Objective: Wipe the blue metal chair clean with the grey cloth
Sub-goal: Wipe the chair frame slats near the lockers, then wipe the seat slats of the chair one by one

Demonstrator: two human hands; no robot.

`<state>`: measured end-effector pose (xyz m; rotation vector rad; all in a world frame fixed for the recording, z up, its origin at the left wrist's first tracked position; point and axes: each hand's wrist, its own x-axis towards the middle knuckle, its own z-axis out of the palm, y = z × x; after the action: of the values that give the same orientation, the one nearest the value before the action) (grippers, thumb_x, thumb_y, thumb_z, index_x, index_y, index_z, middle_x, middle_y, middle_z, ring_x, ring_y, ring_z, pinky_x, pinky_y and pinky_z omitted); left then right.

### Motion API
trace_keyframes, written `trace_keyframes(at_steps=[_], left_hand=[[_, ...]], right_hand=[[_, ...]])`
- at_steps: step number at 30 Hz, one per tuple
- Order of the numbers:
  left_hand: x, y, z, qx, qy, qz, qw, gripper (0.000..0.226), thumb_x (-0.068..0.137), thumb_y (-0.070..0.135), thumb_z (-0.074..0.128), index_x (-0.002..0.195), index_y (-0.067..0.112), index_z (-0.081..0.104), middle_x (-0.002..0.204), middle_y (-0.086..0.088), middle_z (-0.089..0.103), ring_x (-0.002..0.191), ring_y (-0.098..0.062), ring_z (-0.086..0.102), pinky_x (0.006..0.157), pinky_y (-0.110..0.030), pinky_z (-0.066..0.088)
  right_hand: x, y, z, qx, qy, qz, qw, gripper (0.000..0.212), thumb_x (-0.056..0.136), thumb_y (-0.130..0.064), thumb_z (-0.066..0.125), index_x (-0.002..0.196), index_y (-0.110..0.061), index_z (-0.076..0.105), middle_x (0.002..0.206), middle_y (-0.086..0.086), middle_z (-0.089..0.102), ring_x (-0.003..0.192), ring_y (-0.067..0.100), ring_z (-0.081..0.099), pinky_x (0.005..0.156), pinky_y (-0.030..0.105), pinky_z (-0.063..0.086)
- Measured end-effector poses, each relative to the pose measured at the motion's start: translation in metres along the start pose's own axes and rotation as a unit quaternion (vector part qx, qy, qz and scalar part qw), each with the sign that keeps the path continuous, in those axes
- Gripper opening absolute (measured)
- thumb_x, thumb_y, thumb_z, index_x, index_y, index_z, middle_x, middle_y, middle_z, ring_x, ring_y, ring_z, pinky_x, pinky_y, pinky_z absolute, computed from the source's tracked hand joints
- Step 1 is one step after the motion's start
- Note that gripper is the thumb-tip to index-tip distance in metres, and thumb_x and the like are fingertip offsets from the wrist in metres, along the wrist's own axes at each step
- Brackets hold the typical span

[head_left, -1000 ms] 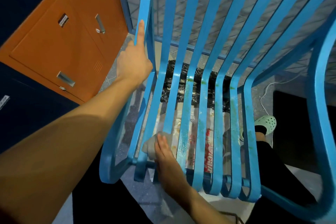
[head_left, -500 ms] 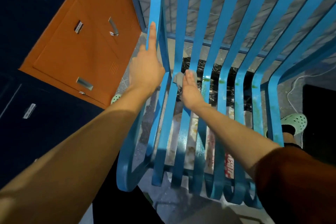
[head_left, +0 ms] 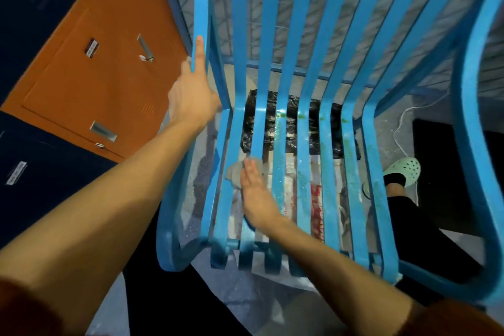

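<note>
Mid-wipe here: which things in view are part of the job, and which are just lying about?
Part of the job:
- blue chair
- grey cloth, pressed flat under the right hand
- left hand, bracing the chair's side rail

Lying about:
- orange locker
- black plastic sheet under the seat
- white cable on the floor

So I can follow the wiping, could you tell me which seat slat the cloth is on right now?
The grey cloth lies under the right hand on the second slat from the chair's left edge; the other slats are bare.
</note>
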<state>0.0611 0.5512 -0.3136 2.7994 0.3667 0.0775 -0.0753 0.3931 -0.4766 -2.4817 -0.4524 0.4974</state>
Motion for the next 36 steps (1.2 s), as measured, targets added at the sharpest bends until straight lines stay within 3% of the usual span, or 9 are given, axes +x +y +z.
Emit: trace_keyframes(at_steps=[6,9,13,15,19,23,28,33,36], left_hand=[[-0.021,-0.010,0.006,-0.021,0.017,0.059,0.998,0.079,0.090,0.013,0.054,0.157,0.023,0.013,0.157,-0.007,0.020,0.117,-0.039,0.051,0.083,-0.050,0.055],[-0.047,-0.009,0.006,0.002,0.011,0.074,0.997,0.074,0.093,0.015,0.058,0.157,0.018,0.022,0.165,-0.007,0.009,0.145,-0.034,0.026,0.106,-0.049,0.044],[-0.099,0.005,0.015,-0.065,0.022,0.146,0.987,0.059,0.090,0.005,0.057,0.148,0.011,0.044,0.158,-0.007,0.035,0.147,-0.026,0.029,0.123,-0.042,0.019],[-0.137,0.009,0.032,-0.181,-0.038,0.124,0.975,0.050,0.096,0.004,0.053,0.145,0.012,0.049,0.153,-0.004,0.044,0.143,-0.021,0.036,0.119,-0.029,0.018],[-0.207,-0.008,0.082,-0.297,-0.075,-0.028,0.951,0.041,0.102,0.012,0.049,0.143,0.011,0.050,0.151,-0.006,0.045,0.142,-0.020,0.039,0.115,-0.027,0.024],[-0.265,-0.034,0.124,-0.239,-0.129,-0.090,0.958,0.048,0.104,0.021,0.047,0.151,0.014,0.040,0.162,-0.003,0.025,0.150,-0.019,0.021,0.123,-0.037,0.017],[-0.270,-0.036,0.127,-0.205,-0.150,-0.056,0.966,0.057,0.103,0.022,0.046,0.157,0.023,0.025,0.166,0.006,0.006,0.152,-0.015,0.010,0.123,-0.035,0.016],[-0.252,-0.028,0.133,-0.085,-0.200,-0.028,0.976,0.061,0.105,0.034,0.038,0.158,0.030,0.009,0.167,0.004,-0.005,0.153,-0.017,-0.006,0.123,-0.052,0.010],[-0.242,-0.016,0.137,-0.052,-0.234,-0.048,0.970,0.057,0.107,0.043,0.026,0.158,0.033,0.003,0.165,0.009,-0.015,0.151,-0.016,-0.017,0.120,-0.056,0.001]], right_hand=[[-0.091,-0.009,0.016,0.045,-0.073,-0.057,0.995,0.080,0.087,0.017,0.033,0.155,-0.006,-0.001,0.161,0.004,-0.017,0.140,0.012,-0.023,0.124,0.034,0.002],[-0.117,-0.006,0.022,0.068,-0.103,-0.095,0.988,0.071,0.093,0.011,0.037,0.155,-0.005,0.008,0.161,0.004,-0.010,0.146,0.014,-0.013,0.124,0.035,0.003],[-0.126,0.005,0.009,0.071,-0.098,-0.129,0.984,0.054,0.098,0.000,0.039,0.151,-0.002,0.029,0.160,0.015,0.020,0.148,0.026,0.018,0.123,0.040,0.013],[-0.127,0.013,-0.005,0.051,-0.069,-0.152,0.985,0.050,0.098,-0.003,0.039,0.148,-0.005,0.037,0.155,0.014,0.032,0.144,0.026,0.027,0.122,0.040,0.017],[-0.104,0.034,-0.050,-0.006,0.020,-0.153,0.988,0.052,0.096,0.001,0.042,0.146,-0.013,0.042,0.152,0.008,0.040,0.142,0.021,0.033,0.123,0.035,0.017],[-0.088,0.042,-0.062,-0.042,0.043,-0.073,0.996,0.065,0.090,0.010,0.047,0.150,-0.008,0.033,0.159,0.010,0.026,0.148,0.026,0.021,0.122,0.031,0.007],[-0.126,0.034,-0.009,-0.053,-0.027,-0.014,0.998,0.085,0.089,0.016,0.042,0.155,-0.011,-0.005,0.154,0.007,-0.029,0.144,0.025,-0.023,0.123,0.044,0.013],[-0.171,0.023,0.006,-0.019,-0.063,-0.028,0.997,0.081,0.094,0.012,0.040,0.154,-0.012,-0.008,0.148,0.001,-0.035,0.145,0.019,-0.025,0.121,0.031,-0.010],[-0.162,0.028,-0.005,-0.016,-0.055,-0.029,0.998,0.077,0.094,0.015,0.034,0.156,-0.011,-0.003,0.148,-0.003,-0.032,0.146,0.015,-0.019,0.119,0.026,-0.007]])
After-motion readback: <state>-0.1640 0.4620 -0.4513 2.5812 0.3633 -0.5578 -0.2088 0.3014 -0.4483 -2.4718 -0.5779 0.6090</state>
